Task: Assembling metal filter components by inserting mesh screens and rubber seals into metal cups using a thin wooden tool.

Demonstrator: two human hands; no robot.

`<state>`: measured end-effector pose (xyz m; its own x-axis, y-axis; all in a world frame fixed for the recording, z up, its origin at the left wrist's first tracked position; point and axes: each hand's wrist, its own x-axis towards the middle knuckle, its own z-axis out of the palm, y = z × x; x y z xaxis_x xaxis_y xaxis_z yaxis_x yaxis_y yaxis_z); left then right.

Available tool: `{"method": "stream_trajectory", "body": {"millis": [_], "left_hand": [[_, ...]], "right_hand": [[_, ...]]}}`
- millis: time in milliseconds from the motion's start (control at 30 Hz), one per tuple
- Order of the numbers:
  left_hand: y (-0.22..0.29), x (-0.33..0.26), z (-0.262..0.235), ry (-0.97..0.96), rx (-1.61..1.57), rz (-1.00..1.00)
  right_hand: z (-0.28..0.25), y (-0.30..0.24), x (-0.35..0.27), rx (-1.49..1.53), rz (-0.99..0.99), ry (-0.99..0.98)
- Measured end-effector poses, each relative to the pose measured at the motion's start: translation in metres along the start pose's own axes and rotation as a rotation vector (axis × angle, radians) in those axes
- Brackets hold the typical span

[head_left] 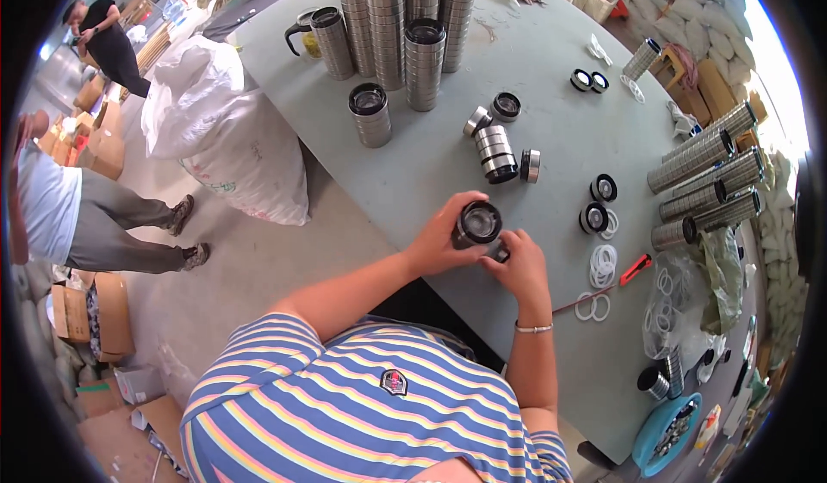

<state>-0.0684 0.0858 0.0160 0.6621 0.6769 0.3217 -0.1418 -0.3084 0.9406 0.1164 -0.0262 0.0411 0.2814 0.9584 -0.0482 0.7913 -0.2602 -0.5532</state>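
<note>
My left hand [439, 242] is wrapped round a steel lid with a black rim [479, 222], its round clear-looking top facing up. Close against its right side, my right hand [524, 267] has thumb and fingers pinched together on a small dark piece too hidden to name. Just beyond my hands lie a short stack of steel lids [495, 149] on its side and several loose lids, one of them a black-topped lid [506, 106]. Right of my hands are two black lids, a nearer one [593, 218] and a farther one [604, 188], beside a pile of white rings [603, 263].
Tall steel stacks [383, 31] stand at the table's back, with more stacks lying [698, 160] at right. A red utility knife [636, 269], a thin rod [586, 299] and a plastic bag [672, 306] lie at right. A white sack [245, 155] and two people are left; a blue basin [646, 448] lower right.
</note>
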Motion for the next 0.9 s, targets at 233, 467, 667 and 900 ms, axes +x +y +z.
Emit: {"method": "stream_trajectory", "body": {"millis": [233, 467, 667, 900], "left_hand": [[-0.003, -0.012, -0.02, -0.071, 0.149, 0.01], [0.06, 0.038, -0.106, 0.398, 0.013, 0.115], [0.061, 0.092, -0.2, 0.547, 0.388, -0.045], [0.033, 0.095, -0.199, 0.578, 0.187, -0.022]], "right_hand": [[0.016, 0.041, -0.01, 0.654, 0.084, 0.186], [0.016, 0.044, -0.02, 0.832, 0.108, 0.265], [0.017, 0.041, -0.012, 0.855, 0.103, 0.296], [0.016, 0.044, -0.015, 0.898, 0.051, 0.33]]}}
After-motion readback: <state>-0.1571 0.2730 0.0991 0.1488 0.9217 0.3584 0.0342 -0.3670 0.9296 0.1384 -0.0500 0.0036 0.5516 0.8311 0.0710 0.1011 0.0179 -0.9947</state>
